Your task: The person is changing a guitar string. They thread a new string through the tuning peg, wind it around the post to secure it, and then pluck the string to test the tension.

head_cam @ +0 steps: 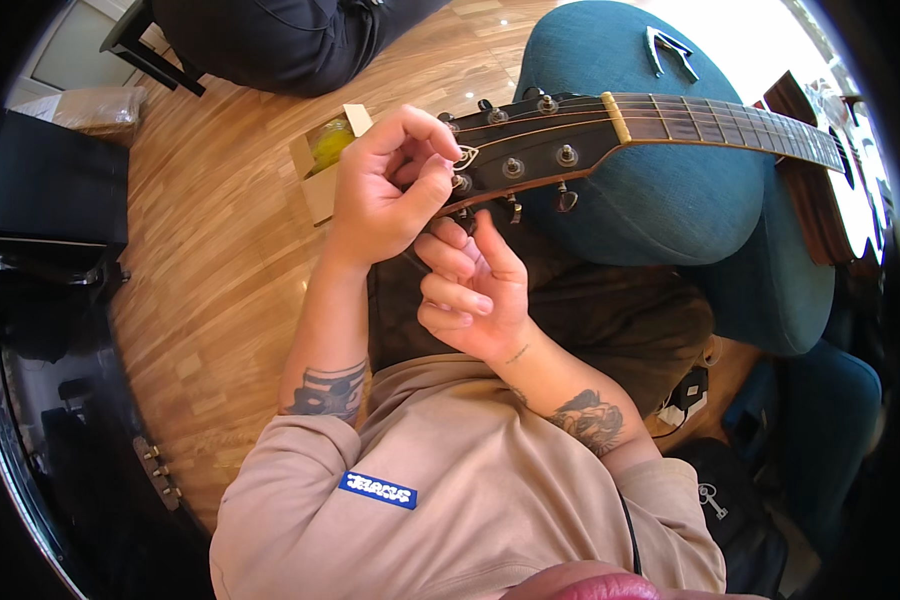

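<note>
An acoustic guitar's black headstock (pixel 529 142) lies across the view, its strung fretboard (pixel 720 127) running off to the right. My left hand (pixel 394 187) is at the headstock's far left end, thumb and index fingertip close together beside a tuner post (pixel 461 184). Whether a string end is pinched between them is too small to tell. Below the headstock's lower edge, my right hand (pixel 472 285) has its thumb and index finger around a tuning key (pixel 466 219), partly covered by the fingers. Other tuning keys, such as a metal one (pixel 567 199), stick out farther right.
The guitar neck passes over a teal upholstered seat (pixel 645 202) with a capo (pixel 671 54) on top. An open cardboard box (pixel 319 199) sits on the wooden floor (pixel 217 225). Another person's dark-clothed leg (pixel 285 45) is at the top. Glossy black furniture (pixel 52 172) stands left.
</note>
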